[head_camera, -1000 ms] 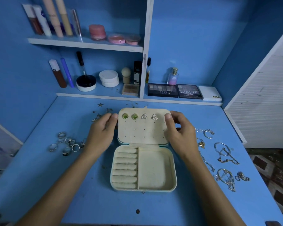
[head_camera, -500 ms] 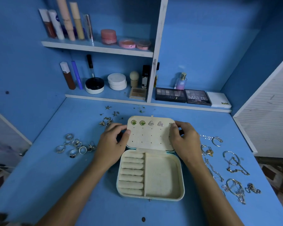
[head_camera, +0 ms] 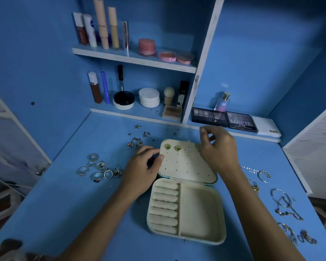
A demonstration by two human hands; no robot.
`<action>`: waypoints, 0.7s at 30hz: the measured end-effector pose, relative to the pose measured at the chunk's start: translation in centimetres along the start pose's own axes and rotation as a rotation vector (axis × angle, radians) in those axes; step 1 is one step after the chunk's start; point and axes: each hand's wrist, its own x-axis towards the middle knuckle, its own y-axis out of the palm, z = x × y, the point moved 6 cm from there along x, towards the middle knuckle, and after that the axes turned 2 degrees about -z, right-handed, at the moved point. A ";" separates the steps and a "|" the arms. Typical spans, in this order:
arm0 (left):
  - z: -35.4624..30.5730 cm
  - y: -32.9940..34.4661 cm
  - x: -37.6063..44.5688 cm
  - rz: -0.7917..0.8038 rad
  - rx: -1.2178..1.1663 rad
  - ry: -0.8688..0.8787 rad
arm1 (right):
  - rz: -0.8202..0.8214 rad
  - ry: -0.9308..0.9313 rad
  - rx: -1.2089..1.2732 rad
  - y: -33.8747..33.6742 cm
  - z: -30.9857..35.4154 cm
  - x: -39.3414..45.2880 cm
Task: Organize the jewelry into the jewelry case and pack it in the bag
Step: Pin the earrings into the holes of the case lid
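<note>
The cream jewelry case (head_camera: 199, 213) lies open on the blue table, its lid (head_camera: 184, 166) folded flat toward the back. Two green earrings (head_camera: 172, 147) and two silver triangular earrings (head_camera: 187, 149) sit in the lid's top row. My left hand (head_camera: 143, 168) grips the lid's left edge, thumb on top. My right hand (head_camera: 218, 147) hovers over the lid's far right corner with fingers loosely curled and nothing visible in them. Several rings (head_camera: 100, 169) lie to the left, loose earrings (head_camera: 137, 141) behind them, chains and bangles (head_camera: 282, 204) to the right. No bag is in view.
Behind the case a low shelf ledge carries eyeshadow palettes (head_camera: 224, 118), a perfume bottle (head_camera: 222, 102), and powder jars (head_camera: 149, 97). An upper shelf (head_camera: 134, 60) holds tubes and pink pots. A white louvered panel (head_camera: 316, 153) bounds the table's right side.
My right hand has let go of the lid's right edge and risen toward the back. My left hand stays at the left edge. The camera view has shifted downward and right.
</note>
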 end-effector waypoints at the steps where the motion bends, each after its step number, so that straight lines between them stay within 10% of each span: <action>1: 0.0 0.0 0.0 -0.005 -0.008 0.000 | 0.013 -0.046 -0.010 0.5 0.7 0.5; 10: 0.4 -0.4 0.2 -0.058 -0.109 -0.030 | 0.229 -0.401 -0.075 6.4 5.1 3.6; 21: 0.2 -0.6 0.5 -0.047 -0.144 -0.003 | 0.662 -0.333 -0.216 14.2 6.5 5.2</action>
